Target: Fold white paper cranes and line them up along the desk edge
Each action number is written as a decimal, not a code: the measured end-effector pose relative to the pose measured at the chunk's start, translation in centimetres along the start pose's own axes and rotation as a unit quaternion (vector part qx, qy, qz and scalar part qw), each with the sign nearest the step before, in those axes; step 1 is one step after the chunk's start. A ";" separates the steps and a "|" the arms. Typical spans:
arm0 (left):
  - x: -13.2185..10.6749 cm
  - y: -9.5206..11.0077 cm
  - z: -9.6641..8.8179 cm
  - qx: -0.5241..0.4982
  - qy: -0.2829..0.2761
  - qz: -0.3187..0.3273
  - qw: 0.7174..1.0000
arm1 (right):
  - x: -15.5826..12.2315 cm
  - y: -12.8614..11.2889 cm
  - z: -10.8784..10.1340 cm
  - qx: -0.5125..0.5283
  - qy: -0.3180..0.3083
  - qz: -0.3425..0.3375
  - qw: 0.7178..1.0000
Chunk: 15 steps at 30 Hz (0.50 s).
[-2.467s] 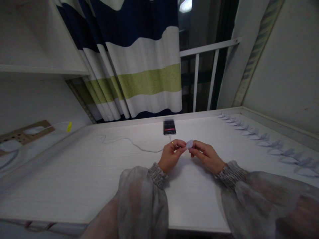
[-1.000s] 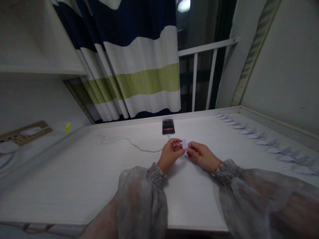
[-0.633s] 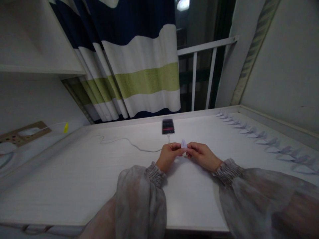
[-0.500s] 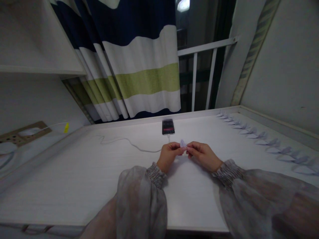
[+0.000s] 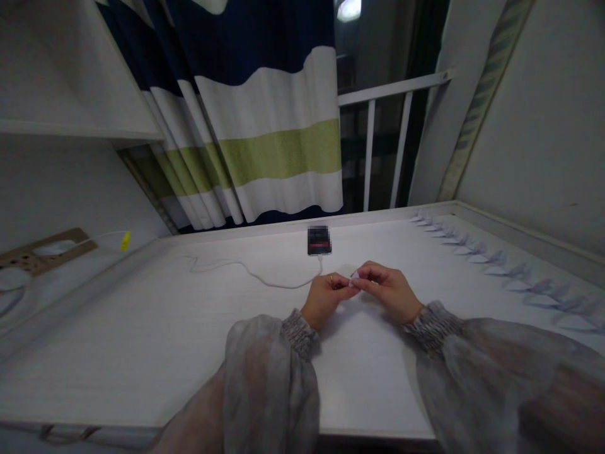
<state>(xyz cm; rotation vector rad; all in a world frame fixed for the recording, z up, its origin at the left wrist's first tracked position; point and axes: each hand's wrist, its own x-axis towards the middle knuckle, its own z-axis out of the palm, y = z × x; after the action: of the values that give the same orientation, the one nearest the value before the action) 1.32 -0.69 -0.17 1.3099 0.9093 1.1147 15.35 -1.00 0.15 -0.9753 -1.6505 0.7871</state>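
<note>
My left hand (image 5: 326, 296) and my right hand (image 5: 385, 289) meet fingertip to fingertip just above the white desk (image 5: 142, 328). Both pinch a small pale folded paper piece (image 5: 354, 275), of which only a sliver shows between the fingers. A ring sits on a finger of my left hand. Gauzy grey sleeves cover both forearms. A phone (image 5: 318, 240) lies flat on the desk just beyond the hands, with a white cable (image 5: 246, 270) running off to the left.
A row of several small folded paper shapes (image 5: 491, 261) lines the desk's right edge by the wall. A striped curtain (image 5: 265, 126) and a white railing (image 5: 392, 126) stand behind the desk. A power strip (image 5: 45, 251) sits at the left under a shelf.
The paper piece stood up visibly between my fingertips before; now the fingers have closed over it and most of it is hidden. Both hands stay in the same spot.
</note>
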 end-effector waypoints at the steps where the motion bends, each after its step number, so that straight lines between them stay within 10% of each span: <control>1: 0.0 0.1 0.0 0.002 -0.002 -0.004 1.000 | 0.0 0.0 0.0 0.009 0.000 0.007 1.000; 15: 0.0 -0.2 0.0 -0.039 -0.042 0.009 0.998 | 0.3 0.0 -0.1 0.129 0.045 0.096 0.986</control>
<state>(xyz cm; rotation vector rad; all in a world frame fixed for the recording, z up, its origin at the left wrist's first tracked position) 1.33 -0.68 -0.32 1.2939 0.7867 1.0903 15.35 -0.72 0.34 -0.9788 -1.3509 1.0413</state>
